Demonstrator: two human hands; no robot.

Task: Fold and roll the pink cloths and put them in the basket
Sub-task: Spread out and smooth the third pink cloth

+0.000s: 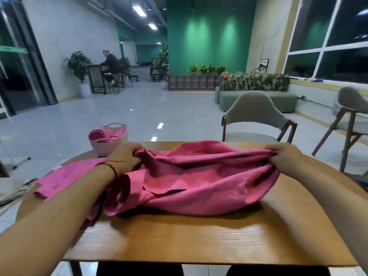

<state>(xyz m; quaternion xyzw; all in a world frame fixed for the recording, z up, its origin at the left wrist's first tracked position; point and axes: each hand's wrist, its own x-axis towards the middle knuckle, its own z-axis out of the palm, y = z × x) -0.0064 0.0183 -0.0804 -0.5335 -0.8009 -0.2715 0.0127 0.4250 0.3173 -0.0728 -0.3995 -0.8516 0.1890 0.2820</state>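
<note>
- On the worktop (179, 242), centre: crumpled pink cloth (199, 188) was stretched between both hands.
- Grip of left hand (125, 156) was bunched on its left end.
- Grip of right hand (284, 156) pinched its right end.
- Far-left corner: basket (108, 148) held rolled cloths (97, 134).
- Left edge: flat cloth (65, 178) lay spread.

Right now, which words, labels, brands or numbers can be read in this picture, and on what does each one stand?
No text is readable here.
The framed white sign beside the far sofa: printed lines, too small and blurred to read.
The white mark on the seated person's dark clothes: blurred, unreadable.
The pink cloth, the basket and the table: no print shows.
</note>
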